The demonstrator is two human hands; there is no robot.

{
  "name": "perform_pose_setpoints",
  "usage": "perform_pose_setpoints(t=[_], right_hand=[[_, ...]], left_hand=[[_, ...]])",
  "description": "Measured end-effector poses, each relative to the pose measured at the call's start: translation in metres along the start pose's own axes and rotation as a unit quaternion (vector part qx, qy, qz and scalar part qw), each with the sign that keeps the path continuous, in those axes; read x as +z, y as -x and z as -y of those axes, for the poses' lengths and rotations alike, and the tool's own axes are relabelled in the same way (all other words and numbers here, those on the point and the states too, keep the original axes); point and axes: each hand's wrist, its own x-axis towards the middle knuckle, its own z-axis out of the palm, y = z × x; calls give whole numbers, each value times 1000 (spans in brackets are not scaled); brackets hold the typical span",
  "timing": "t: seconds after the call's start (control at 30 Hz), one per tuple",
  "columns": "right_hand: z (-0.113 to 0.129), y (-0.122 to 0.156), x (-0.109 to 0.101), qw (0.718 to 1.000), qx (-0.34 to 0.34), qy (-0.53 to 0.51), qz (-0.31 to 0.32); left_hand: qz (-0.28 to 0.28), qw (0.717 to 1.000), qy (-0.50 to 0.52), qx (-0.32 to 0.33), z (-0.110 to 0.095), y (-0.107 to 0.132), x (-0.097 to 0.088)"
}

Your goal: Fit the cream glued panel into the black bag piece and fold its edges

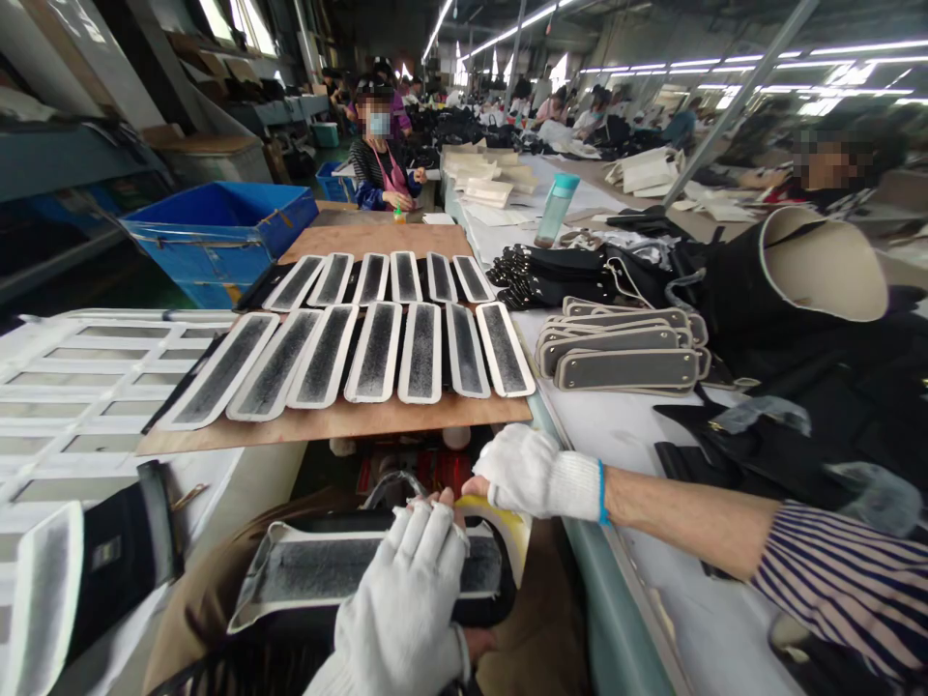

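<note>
A long black bag piece [319,568] lies across my lap, with a dark grey panel and pale, curled border strips on top. My left hand [410,590], in a white glove with bare fingertips, rests on it, fingers stretched flat across the panel and thumb apart near the lower edge. At its right end, my right hand [523,472], gloved the same way, is closed at the upper edge of a yellow-and-white sheet [516,541]. Its grip is partly hidden. Part of the sheet lies behind the black piece.
Ahead, a wooden board [348,420] carries two rows of white-edged dark panels [420,353]. Stacked grey-edged strips [627,367] and a black bag [783,280] are on the right table. A blue bin [224,232] stands left; a masked co-worker [388,159] sits beyond.
</note>
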Motion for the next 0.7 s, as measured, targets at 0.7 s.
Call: perform_pose_setpoints(t=[0.7], right_hand=[[22, 28, 32, 985, 157, -78, 3]], left_hand=[[-380, 905, -68, 180, 7, 17, 9]])
